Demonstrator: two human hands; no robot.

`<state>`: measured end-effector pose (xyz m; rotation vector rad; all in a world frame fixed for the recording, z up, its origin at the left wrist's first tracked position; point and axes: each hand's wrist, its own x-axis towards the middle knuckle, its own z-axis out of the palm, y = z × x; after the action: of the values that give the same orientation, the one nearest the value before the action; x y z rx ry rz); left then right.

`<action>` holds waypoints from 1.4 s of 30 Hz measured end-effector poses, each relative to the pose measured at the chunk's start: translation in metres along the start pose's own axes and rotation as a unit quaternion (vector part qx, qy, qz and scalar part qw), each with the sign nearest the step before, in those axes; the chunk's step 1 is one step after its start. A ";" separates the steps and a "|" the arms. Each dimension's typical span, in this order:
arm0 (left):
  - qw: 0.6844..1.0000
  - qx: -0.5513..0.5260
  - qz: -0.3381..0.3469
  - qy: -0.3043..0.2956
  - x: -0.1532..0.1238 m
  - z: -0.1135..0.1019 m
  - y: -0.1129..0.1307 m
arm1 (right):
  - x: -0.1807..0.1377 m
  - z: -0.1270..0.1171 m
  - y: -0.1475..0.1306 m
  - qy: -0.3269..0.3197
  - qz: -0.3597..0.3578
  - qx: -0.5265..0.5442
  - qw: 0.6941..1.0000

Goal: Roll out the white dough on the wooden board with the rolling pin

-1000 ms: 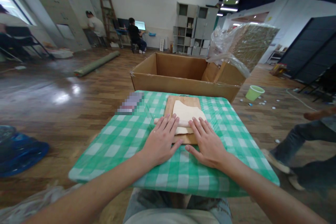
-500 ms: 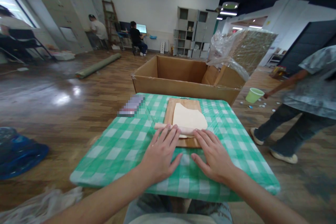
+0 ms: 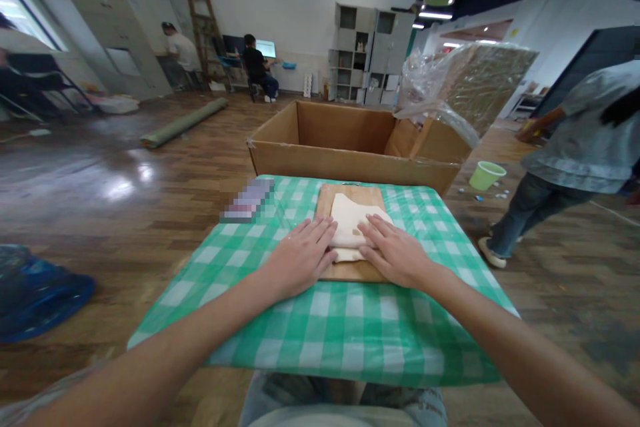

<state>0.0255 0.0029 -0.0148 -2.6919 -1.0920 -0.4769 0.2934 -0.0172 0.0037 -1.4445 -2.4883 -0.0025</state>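
A pale sheet of dough (image 3: 350, 213) lies on a wooden board (image 3: 350, 271) on the green checked tablecloth (image 3: 350, 327). A rolling pin runs across the dough's near part, mostly hidden under my palms. My left hand (image 3: 300, 257) lies flat on its left end, fingers stretched out. My right hand (image 3: 393, 253) lies flat on its right end, fingers spread over the dough.
A large open cardboard box (image 3: 350, 140) stands just behind the table, with a plastic-wrapped bundle (image 3: 465, 90) at its right. A person in a grey shirt (image 3: 570, 147) walks at the right. A green cup (image 3: 485, 175) and blue bag (image 3: 35, 290) lie on the floor.
Both hands have pushed forward over the board, rolling the pin farther onto the dough. The person at the right has walked further away.
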 end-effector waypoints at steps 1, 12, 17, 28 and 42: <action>1.000 0.003 -0.002 0.000 -0.004 0.000 0.004 | 0.003 0.001 -0.002 -0.012 0.023 0.000 1.000; 1.000 -0.019 -0.015 -0.009 -0.051 -0.021 0.053 | -0.045 0.028 -0.027 0.058 0.036 -0.051 0.996; 1.000 -0.021 -0.004 -0.016 -0.062 -0.026 0.056 | -0.058 0.022 -0.034 0.039 0.025 -0.046 0.998; 0.991 -0.031 -0.115 -0.064 0.073 0.024 -0.021 | 0.048 0.020 0.027 0.001 0.076 -0.063 0.995; 0.999 -0.024 -0.032 -0.018 0.006 0.000 0.026 | -0.012 0.025 -0.018 0.021 0.059 -0.029 0.998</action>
<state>0.0479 -0.0111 -0.0144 -2.7249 -1.1938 -0.4719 0.2783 -0.0328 -0.0207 -1.5972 -2.3840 -0.0831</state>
